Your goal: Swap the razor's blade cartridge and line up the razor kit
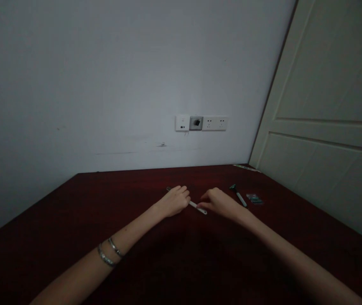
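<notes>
I find my left grip [176, 201] clasping a slim, straight white stick [193, 204]; best kept steady (right grip [216, 201] near its end, pinch I cannot tell).

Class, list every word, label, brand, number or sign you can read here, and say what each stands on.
No text can be read.
White handle: no lettering readable.
Small packet: any print too small and dim.
Pale strip at back right: dark marks, too small to read.
Leftmost wall plate: tiny marks, unreadable.
</notes>
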Demonstrator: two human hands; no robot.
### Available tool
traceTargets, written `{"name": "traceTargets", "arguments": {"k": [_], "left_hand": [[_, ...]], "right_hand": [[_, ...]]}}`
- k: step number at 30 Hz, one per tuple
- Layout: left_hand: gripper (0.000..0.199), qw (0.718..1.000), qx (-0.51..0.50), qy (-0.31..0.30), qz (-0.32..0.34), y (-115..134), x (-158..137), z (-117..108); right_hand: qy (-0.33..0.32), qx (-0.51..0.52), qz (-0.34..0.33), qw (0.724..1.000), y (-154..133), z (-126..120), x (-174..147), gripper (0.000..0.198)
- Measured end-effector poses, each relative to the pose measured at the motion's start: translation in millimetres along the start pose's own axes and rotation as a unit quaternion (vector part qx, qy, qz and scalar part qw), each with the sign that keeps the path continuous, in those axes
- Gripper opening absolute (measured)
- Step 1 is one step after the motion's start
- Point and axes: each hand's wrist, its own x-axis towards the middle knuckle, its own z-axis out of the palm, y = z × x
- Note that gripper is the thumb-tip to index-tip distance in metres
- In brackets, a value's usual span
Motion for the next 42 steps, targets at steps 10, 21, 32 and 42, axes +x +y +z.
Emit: {"name": "traceTargets", "arguments": {"k": [10, 21, 32, 42], "left_hand": [[0.022, 0.998, 0.055, 0.029, 0.018, -1, 8, -2], [0.027, 0.992, -0.049, 0.113, -0.040, -4, 17, 12], [0.036, 0.985, -0.121, 0.072, -0.096, -22, 0, 36], [0.041, 0.982, -0.142, 0.057, -0.111, -28, -7, 42]], "right_hand": [[0.049, -0.119, 0.038, 0.991, -22, 20, -2, 0.026], [0.111, -0.055, 0.120, 0.985, 24, 5, -27, 0.029], [0.077, -0.041, 0.346, 0.934, 121, -5, -74, 0.026], [0.061, -0.101, 0.349, 0.930, 151, 18, -65, 0.025]]}}
